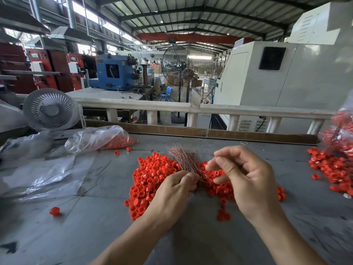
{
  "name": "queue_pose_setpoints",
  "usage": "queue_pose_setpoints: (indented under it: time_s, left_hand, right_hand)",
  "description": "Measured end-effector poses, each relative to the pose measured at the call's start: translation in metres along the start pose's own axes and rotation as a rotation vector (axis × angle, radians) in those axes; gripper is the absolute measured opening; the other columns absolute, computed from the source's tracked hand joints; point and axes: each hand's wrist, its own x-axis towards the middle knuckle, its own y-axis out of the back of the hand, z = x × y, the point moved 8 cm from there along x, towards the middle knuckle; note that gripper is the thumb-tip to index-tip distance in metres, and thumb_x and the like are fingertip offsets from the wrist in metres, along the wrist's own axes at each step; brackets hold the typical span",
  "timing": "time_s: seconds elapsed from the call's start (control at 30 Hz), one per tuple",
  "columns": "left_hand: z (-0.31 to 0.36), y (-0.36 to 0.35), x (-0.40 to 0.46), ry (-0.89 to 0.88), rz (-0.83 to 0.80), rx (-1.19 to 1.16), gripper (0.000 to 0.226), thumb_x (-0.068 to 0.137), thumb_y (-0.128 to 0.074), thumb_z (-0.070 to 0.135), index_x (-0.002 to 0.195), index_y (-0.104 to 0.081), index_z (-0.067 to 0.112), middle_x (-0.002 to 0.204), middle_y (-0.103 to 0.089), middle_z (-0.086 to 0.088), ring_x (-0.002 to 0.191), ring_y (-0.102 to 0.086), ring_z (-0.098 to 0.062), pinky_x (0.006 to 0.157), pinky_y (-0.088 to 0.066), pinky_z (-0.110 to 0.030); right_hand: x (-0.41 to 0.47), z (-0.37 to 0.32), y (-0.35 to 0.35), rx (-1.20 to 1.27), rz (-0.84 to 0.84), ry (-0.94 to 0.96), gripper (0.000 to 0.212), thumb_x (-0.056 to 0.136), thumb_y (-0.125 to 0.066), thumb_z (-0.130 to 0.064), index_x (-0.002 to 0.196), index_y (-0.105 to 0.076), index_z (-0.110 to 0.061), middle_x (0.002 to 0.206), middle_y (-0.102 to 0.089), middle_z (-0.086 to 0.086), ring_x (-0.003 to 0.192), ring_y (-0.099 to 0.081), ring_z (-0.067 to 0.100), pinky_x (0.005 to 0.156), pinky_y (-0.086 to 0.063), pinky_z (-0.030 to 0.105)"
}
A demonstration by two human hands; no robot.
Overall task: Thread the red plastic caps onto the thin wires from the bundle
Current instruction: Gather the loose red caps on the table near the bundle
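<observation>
Wire bundle [183, 159] base hidden in left hand [177, 188] | right hand [246, 175] pinch unclear

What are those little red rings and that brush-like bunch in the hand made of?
Red caps: probably moulded plastic, with a uniform colour and smooth, slightly glossy faces. Wire bundle, gripped by the left hand: thin metal strands, seemingly copper from their reddish-brown glint.

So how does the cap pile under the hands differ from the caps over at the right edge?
The central cap pile is dense and heaped, while the right-hand caps lie scattered more thinly. The central pile has the wire bundle over it, held by the left hand; the right-hand caps sit beside a plastic bag. Both are red caps on the grey table.
</observation>
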Motion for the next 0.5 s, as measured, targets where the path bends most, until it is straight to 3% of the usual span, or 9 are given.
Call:
queue_pose_setpoints:
  time_s: [0.1, 0.23, 0.37, 0.43, 0.5]
  left_hand:
    - [0.005, 0.004, -0.002, -0.039, 0.034, 0.064, 0.028, 0.106, -0.048, 0.018, 0.101, -0.076, 0.022, 0.101, -0.077, 0.005, 0.1, -0.071, -0.009, 0.099, -0.055, -0.039]
    - [0.023, 0.01, -0.007, -0.161, 0.094, 0.051, 0.023, 0.103, -0.055, 0.014, 0.093, -0.075, 0.018, 0.09, -0.076, -0.005, 0.089, -0.07, -0.03, 0.086, -0.056, -0.05]
    - [0.039, 0.011, -0.013, -0.275, 0.073, -0.05, 0.016, 0.1, -0.063, 0.019, 0.091, -0.076, 0.014, 0.084, -0.074, -0.011, 0.074, -0.064, -0.017, 0.07, -0.055, -0.04]
    - [0.04, 0.008, -0.014, -0.285, 0.031, -0.088, 0.014, 0.098, -0.066, 0.019, 0.089, -0.076, 0.013, 0.079, -0.074, -0.007, 0.072, -0.063, -0.012, 0.065, -0.052, -0.029]
    - [0.039, 0.007, -0.013, -0.283, 0.015, -0.088, 0.012, 0.096, -0.069, 0.018, 0.087, -0.077, 0.014, 0.075, -0.072, -0.009, 0.07, -0.061, -0.014, 0.064, -0.05, -0.028]
  right_hand:
    - [0.002, 0.002, 0.007, 0.134, 0.084, -0.062, 0.026, 0.098, -0.061, -0.002, 0.09, -0.074, -0.024, 0.08, -0.074, 0.011, 0.067, -0.075, 0.026, 0.044, -0.053, 0.027]
    - [0.001, 0.022, 0.004, 0.291, 0.073, -0.269, 0.025, 0.099, -0.058, -0.003, 0.093, -0.077, -0.018, 0.078, -0.071, 0.011, 0.055, -0.063, 0.021, 0.039, -0.045, 0.025]
    - [-0.01, 0.044, -0.017, 0.273, -0.088, -0.505, 0.024, 0.1, -0.055, 0.002, 0.107, -0.075, -0.011, 0.08, -0.072, 0.014, 0.053, -0.059, 0.016, 0.038, -0.042, 0.024]
    - [-0.015, 0.049, -0.024, 0.196, -0.155, -0.532, 0.024, 0.1, -0.056, 0.001, 0.112, -0.072, -0.013, 0.077, -0.071, 0.015, 0.051, -0.057, 0.017, 0.038, -0.04, 0.025]
    - [-0.016, 0.049, -0.027, 0.064, -0.208, -0.507, 0.022, 0.1, -0.06, -0.006, 0.115, -0.07, -0.019, 0.076, -0.072, 0.016, 0.053, -0.055, 0.021, 0.041, -0.038, 0.027]
